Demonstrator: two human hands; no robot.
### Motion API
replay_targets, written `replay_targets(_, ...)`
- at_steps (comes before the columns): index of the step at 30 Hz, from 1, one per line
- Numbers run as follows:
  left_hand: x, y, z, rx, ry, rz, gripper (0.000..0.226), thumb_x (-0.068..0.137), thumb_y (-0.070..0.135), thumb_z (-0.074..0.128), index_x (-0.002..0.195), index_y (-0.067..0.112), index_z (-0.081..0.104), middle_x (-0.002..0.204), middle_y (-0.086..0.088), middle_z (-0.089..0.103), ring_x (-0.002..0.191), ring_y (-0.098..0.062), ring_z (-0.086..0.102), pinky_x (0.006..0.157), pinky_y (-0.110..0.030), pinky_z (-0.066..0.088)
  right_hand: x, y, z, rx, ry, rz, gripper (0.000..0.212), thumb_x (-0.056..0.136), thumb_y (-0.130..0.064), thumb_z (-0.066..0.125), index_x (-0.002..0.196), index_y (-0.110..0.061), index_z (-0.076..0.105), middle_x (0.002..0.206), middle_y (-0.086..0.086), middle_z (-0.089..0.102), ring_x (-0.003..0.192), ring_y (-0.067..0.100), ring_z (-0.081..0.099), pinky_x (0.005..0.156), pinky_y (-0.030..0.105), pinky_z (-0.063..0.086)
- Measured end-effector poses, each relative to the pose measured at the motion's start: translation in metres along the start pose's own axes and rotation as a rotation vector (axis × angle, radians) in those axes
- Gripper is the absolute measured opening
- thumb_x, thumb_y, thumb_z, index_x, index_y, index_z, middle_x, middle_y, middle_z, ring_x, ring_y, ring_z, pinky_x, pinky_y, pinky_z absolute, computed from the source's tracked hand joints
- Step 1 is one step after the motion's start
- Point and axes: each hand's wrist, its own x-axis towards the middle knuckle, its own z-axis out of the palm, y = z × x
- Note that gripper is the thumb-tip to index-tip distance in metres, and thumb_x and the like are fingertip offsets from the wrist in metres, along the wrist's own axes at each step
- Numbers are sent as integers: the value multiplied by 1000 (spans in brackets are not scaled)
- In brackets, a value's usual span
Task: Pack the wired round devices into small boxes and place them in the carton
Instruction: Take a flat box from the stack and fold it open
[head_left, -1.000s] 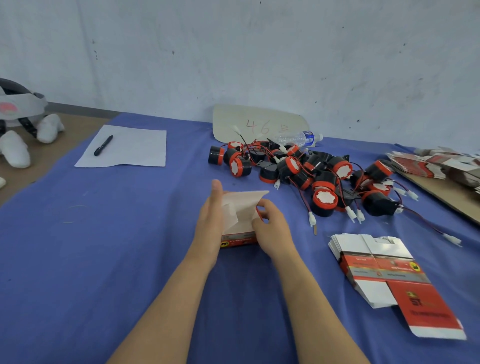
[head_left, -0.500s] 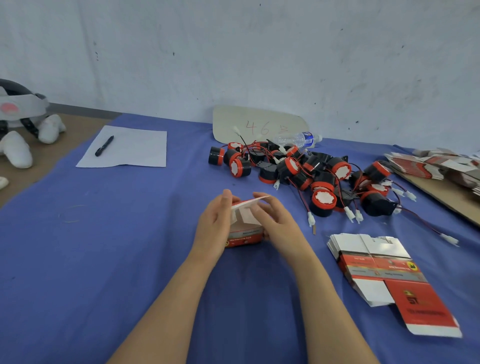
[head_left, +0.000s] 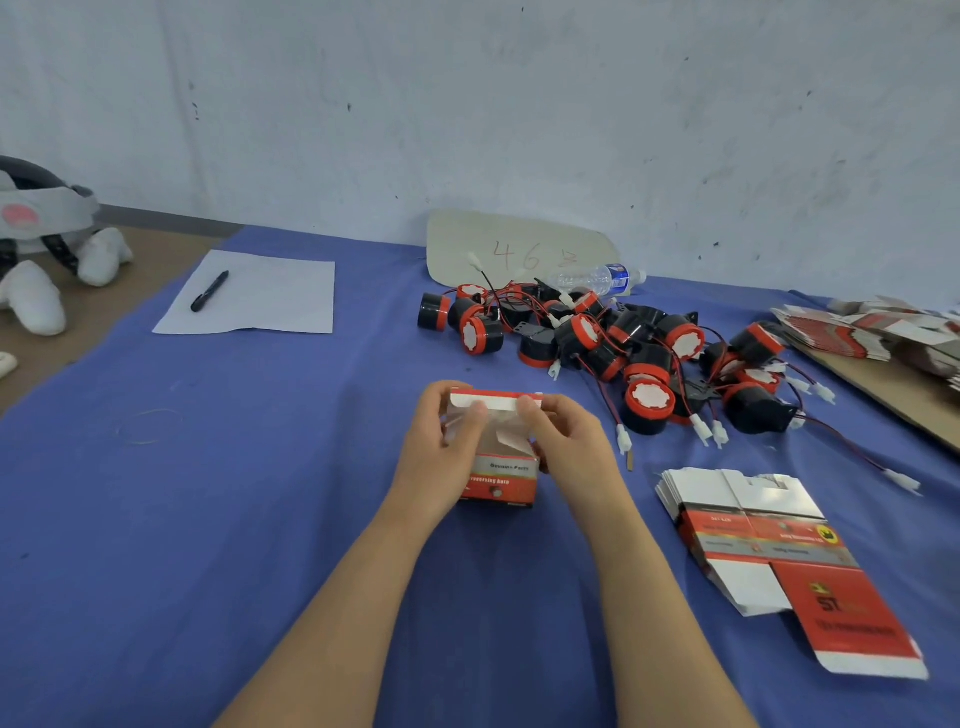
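Note:
A small red and white box (head_left: 503, 480) stands on the blue table in front of me. My left hand (head_left: 445, 447) grips its left side, thumb on the folded top flap. My right hand (head_left: 569, 447) grips the right side and pinches the same flap. The box's inside is hidden. Behind it lies a heap of black and red round devices (head_left: 623, 353) with red and black wires and white plugs. A stack of flat unfolded boxes (head_left: 769, 540) lies to the right. No carton is in view.
A sheet of paper (head_left: 270, 296) with a black pen (head_left: 209, 291) lies at the back left. A water bottle (head_left: 597, 278) and a beige card lean by the wall. More flat boxes (head_left: 872, 332) rest on brown cardboard at the far right. White plush items sit at the left edge.
The box's top flap, raised a second ago, has been folded down over the opening. Both hands moved up to the top edge of the box.

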Motion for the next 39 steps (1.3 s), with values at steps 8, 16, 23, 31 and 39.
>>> replay_targets(8, 0, 4, 1, 85, 94, 72, 24, 97, 10, 39, 98, 28, 55, 89, 11, 63, 76, 2, 62, 54, -9, 46, -6, -8, 1, -117, 27, -113, 30, 90, -22, 61, 74, 0, 48, 71, 16, 53, 66, 15, 47, 61, 38, 40)
replay_targets(16, -5, 7, -2, 259, 48, 315, 36, 95, 47, 35, 115, 30, 59, 104, 15, 65, 95, 0, 60, 75, -12, 47, -10, -23, -14, 62, -174, -64, 20, 93, -10, 56, 100, -17, 74, 98, 4, 73, 94, 18, 67, 86, 32, 55)
replay_targets(23, -5, 12, -1, 161, 306, 243, 49, 88, 62, 29, 110, 27, 55, 101, 17, 61, 89, 2, 58, 72, -9, 43, -7, -19, -11, 78, -53, -30, 21, 92, -1, 55, 99, -14, 70, 95, 7, 73, 89, 19, 68, 83, 35, 58)
replay_targets(31, 2, 21, 3, -395, 53, -364, 81, 61, 77, 44, 119, 23, 61, 109, -3, 71, 95, -19, 70, 71, -35, 59, -9, -17, 8, 28, -8, -70, 17, 96, -22, 56, 100, -19, 71, 91, 5, 73, 90, 27, 68, 83, 40, 57)
replay_targets(39, 0, 26, -5, -690, -329, -331, 60, 69, 67, 52, 106, 25, 74, 114, -2, 70, 103, -18, 68, 73, -31, 57, -6, -24, 3, 68, 135, 320, 44, 98, -38, 45, 59, -17, 41, 48, -2, 38, 37, 11, 34, 40, 21, 30)
